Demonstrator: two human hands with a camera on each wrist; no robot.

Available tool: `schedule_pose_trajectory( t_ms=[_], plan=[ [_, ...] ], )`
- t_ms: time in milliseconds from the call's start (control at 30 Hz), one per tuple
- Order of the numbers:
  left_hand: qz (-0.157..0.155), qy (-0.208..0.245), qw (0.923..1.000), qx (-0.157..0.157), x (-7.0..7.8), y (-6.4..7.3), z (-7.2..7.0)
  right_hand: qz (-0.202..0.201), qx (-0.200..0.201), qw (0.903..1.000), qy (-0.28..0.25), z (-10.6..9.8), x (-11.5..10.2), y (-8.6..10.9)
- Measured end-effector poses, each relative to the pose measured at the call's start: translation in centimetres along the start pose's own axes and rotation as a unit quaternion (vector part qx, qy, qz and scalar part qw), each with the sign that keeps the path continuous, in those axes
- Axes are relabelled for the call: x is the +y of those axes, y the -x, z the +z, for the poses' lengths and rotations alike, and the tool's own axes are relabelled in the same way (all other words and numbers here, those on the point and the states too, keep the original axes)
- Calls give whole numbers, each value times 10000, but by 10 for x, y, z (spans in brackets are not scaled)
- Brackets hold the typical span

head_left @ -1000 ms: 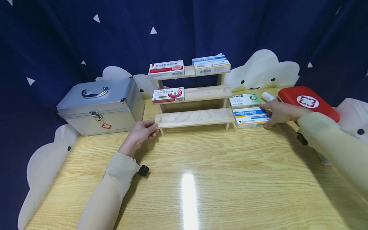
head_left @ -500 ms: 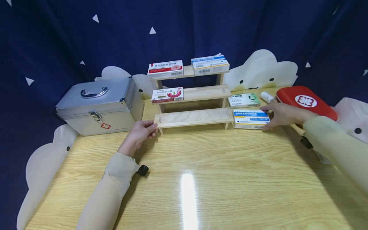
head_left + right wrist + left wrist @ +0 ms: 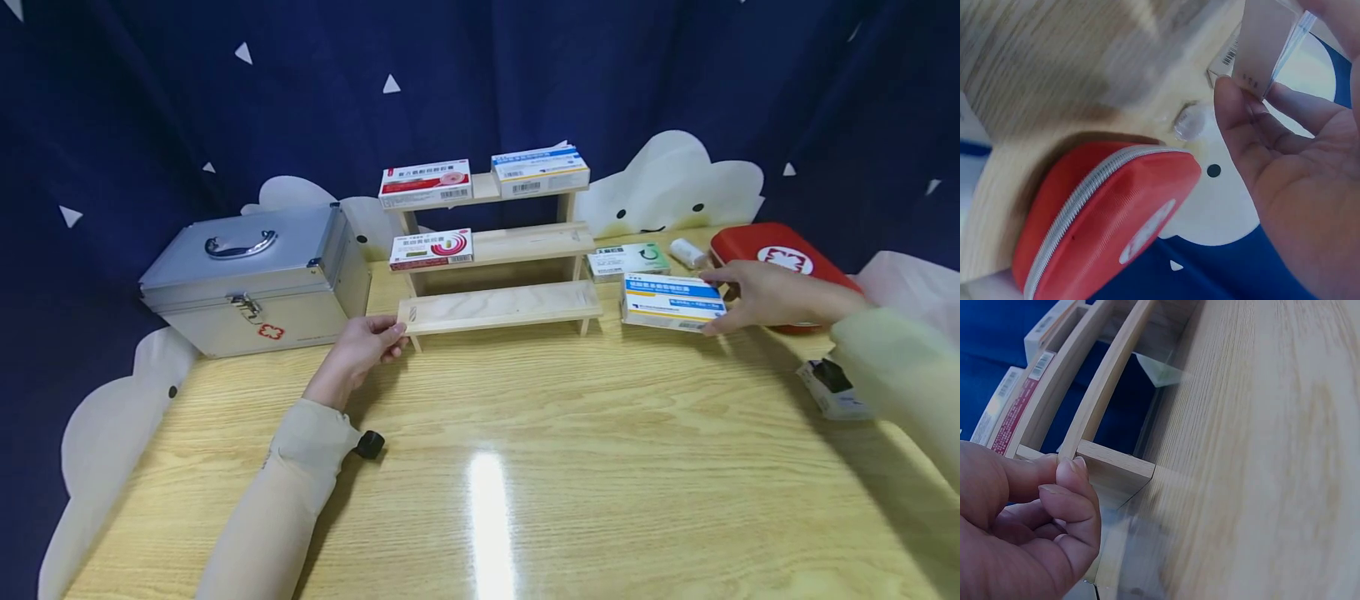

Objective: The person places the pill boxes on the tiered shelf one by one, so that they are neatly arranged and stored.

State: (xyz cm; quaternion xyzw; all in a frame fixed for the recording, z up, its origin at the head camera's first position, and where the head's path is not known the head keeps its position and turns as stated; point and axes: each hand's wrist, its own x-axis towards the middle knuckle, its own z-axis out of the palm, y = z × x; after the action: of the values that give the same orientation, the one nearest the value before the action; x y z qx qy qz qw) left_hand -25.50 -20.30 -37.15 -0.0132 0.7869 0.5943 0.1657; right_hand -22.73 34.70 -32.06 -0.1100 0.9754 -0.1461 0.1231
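In the head view my right hand (image 3: 765,293) grips the right end of a blue and white medicine box (image 3: 671,302), raised off the table to the right of the wooden stand. The right wrist view shows the box's end (image 3: 1263,47) between thumb and fingers. My left hand (image 3: 363,350) pinches the left end of the lowest step of the three-step stand (image 3: 498,308); in the left wrist view, thumb and finger (image 3: 1072,469) meet at that board's corner. A red and white box (image 3: 426,183) and another blue-white box (image 3: 540,171) lie on the top step, a red-white box (image 3: 431,249) on the middle one.
A silver metal case (image 3: 255,279) stands left of the stand. On the right are a green and white box (image 3: 628,261), a small white roll (image 3: 687,252) and a red zip case (image 3: 780,250). Another white box (image 3: 836,400) sits partly under my right sleeve.
My right hand has lifted the blue and white box from the table and moved it slightly right, away from the stand. The left hand keeps its hold on the lowest step.
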Motion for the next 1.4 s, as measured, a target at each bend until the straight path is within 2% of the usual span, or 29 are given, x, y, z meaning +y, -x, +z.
schedule_pose_trajectory(
  t_ms=[267, 767, 1000, 1233, 1400],
  plan=[
    [23, 15, 10000, 26, -1, -1, -1, -80, 40, 9999, 147, -11, -9, 8],
    [-28, 77, 10000, 30, 0, -1, 0, -331, 295, 9986, 273, -39, -50, 8],
    [-11, 54, 10000, 30, -3, -2, -2, -462, 263, 9981, 311, -53, -72, -1],
    [-24, 69, 10000, 38, -3, -1, -1, -285, 112, 9984, 478, -65, -92, -14],
    [-47, 42, 10000, 69, -2, -2, -1, -267, -74, 9996, 102, -70, -105, -22]
  ],
)
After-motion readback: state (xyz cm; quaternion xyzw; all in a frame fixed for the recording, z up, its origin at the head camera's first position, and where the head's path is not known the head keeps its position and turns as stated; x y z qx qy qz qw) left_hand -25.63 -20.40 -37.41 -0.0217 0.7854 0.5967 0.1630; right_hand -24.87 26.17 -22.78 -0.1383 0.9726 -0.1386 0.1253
